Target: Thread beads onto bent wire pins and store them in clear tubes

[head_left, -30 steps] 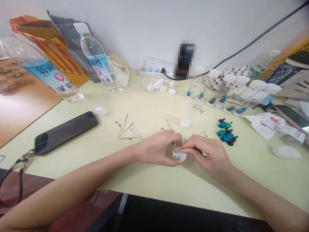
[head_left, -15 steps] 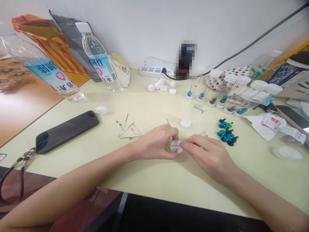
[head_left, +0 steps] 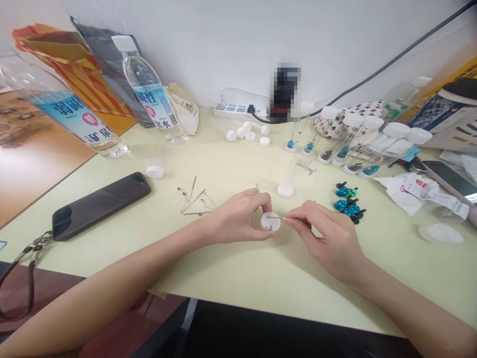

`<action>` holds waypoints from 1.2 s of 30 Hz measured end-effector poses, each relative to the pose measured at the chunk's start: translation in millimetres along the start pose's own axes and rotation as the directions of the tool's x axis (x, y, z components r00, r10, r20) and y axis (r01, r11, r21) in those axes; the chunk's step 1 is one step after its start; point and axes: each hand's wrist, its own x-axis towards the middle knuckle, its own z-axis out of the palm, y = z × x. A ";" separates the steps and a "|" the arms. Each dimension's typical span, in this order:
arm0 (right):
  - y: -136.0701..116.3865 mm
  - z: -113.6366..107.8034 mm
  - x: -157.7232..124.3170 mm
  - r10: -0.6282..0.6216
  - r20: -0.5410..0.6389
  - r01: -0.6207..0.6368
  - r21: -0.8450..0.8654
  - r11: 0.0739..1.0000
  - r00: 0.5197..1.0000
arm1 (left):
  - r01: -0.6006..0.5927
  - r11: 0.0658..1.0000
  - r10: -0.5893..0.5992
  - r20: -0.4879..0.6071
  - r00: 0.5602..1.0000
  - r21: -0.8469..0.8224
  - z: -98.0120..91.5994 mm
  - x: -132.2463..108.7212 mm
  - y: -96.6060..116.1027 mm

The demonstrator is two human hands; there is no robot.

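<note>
My left hand (head_left: 248, 216) curls its thumb and fingers around a small round white container (head_left: 271, 224), its open top facing me; whether this is a cap alone or a clear tube with a white base, I cannot tell. Small dark bits lie inside it. Between thumb and fingertips of my right hand (head_left: 324, 236) is a thin metal rod (head_left: 278, 217), its far end inside the container. To the left lie several bent thin metal rods (head_left: 193, 199) with tiny ends. A clear tube on a white cap (head_left: 285, 190) stands just beyond my hands.
Capped clear tubes (head_left: 352, 120) with blue and dark pieces stand at the back right. Nearer is a cluster of blue and black parts (head_left: 349, 206). White caps (head_left: 246, 130) lie by a power strip (head_left: 238, 105). A phone (head_left: 102, 204) and water bottles (head_left: 149, 92) are at left.
My right hand has drawn back a little to the right and turned, showing more of the rod between fingers and container. My left hand keeps its hold. The view has shifted slightly.
</note>
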 end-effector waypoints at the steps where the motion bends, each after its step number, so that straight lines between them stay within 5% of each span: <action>1: -1.5 -1.2 0.3 0.020 -0.026 -0.019 0.026 0.999 0.999 | -0.005 1.000 0.005 0.005 1.000 -0.003 -0.2 0.7 -0.2; 7: -4.1 -8.8 -0.8 0.301 -0.171 -0.231 0.340 0.912 0.938 | -0.104 0.994 0.099 0.087 0.991 0.047 6.9 4.5 -5.3; 11: -1.5 -13.0 3.5 0.414 -0.288 -0.230 0.507 0.831 0.864 | -0.136 0.989 0.134 0.036 0.990 0.052 11.8 6.8 -7.0; 17: -4.5 -15.9 8.2 0.407 -0.378 -0.168 0.527 0.833 0.832 | -0.135 0.989 0.137 -0.041 0.990 0.057 23.0 22.3 -5.6; 26: -10.0 -16.3 5.4 0.369 -0.408 -0.142 0.488 0.861 0.835 | -0.057 0.998 0.057 0.031 0.998 0.006 27.9 39.6 7.8; 36: -10.1 -14.8 4.4 0.401 -0.379 -0.172 0.512 0.841 0.834 | -0.026 0.997 0.022 -0.052 0.998 -0.071 31.5 40.7 7.4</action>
